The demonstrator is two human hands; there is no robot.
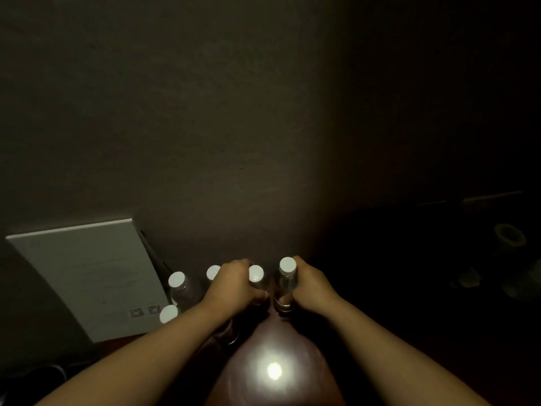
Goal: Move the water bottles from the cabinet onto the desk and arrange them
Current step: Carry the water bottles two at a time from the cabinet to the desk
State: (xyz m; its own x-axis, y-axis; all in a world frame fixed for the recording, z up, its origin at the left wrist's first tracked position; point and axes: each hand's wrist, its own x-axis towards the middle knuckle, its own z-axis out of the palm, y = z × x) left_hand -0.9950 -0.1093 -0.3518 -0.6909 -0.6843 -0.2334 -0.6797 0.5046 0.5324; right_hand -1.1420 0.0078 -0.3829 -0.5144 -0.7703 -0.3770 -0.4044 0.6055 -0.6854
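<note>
Several clear water bottles with white caps stand on a dark glossy desk close to the wall. My left hand grips one bottle around its upper body. My right hand grips another bottle just to the right; the two held bottles stand side by side, almost touching. Three more bottles stand to the left: one partly hidden behind my left hand, one further left, and one nearest me, with only its cap clear.
A white box or booklet leans against the wall at the left. The right side is very dark, with a dim roll-shaped object. A bright light reflection shines on the desk near me.
</note>
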